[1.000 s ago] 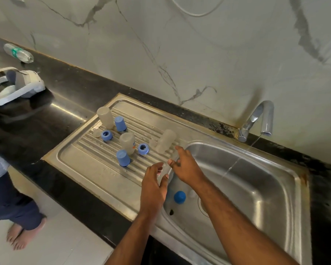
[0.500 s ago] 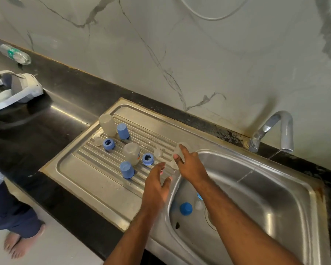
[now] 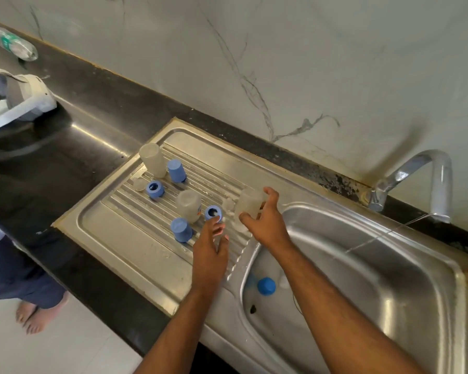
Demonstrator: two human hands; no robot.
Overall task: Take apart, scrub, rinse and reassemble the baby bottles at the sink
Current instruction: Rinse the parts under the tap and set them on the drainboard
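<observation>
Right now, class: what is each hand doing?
Left hand: open, holding nothing.
Right hand: gripping the frosted clear plastic bottle body.

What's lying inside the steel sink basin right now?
In the steel sink basin: a blue plastic cap near the left wall, a pale clear piece beside it, and a thin water stream. The right forearm hides the drain area.

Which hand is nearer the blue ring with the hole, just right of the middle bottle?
Left. The left hand has its fingertips right at the blue ring, reaching from below. The right hand is off to the ring's right, gripping a clear bottle.
</observation>
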